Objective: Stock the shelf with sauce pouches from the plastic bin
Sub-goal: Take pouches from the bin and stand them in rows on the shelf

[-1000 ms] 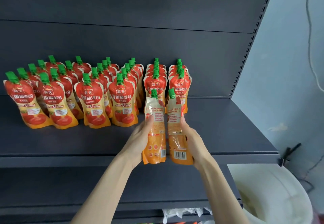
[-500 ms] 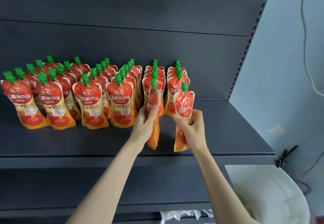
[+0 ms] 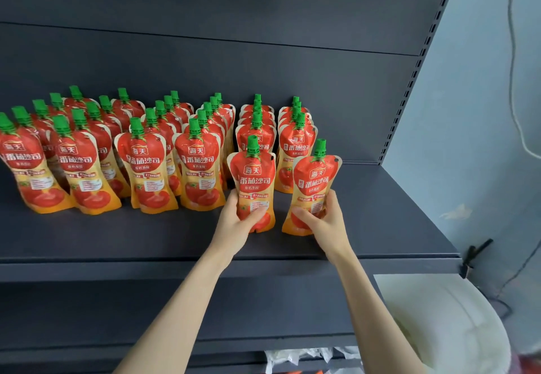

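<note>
My left hand (image 3: 234,224) grips a red-and-orange sauce pouch (image 3: 254,180) with a green cap, upright, its base on the dark shelf (image 3: 380,221). My right hand (image 3: 323,223) holds a second sauce pouch (image 3: 314,182) the same way, just to the right. Both pouches face front and stand ahead of the two rightmost rows. Several rows of matching pouches (image 3: 140,166) fill the shelf's left and middle. The plastic bin (image 3: 433,324), white, shows at lower right, partly hidden by my right forearm.
The shelf's right part runs bare to a perforated upright (image 3: 409,81) and a pale blue wall (image 3: 483,139). A lower dark shelf (image 3: 87,315) sits beneath. Crumpled plastic wrapping (image 3: 307,356) lies at the bottom edge. A black clip and cable (image 3: 474,253) hang by the wall.
Both pouches were turned from back-facing to front-facing, moved forward over the shelf and lowered upright onto it in front of the two right rows.
</note>
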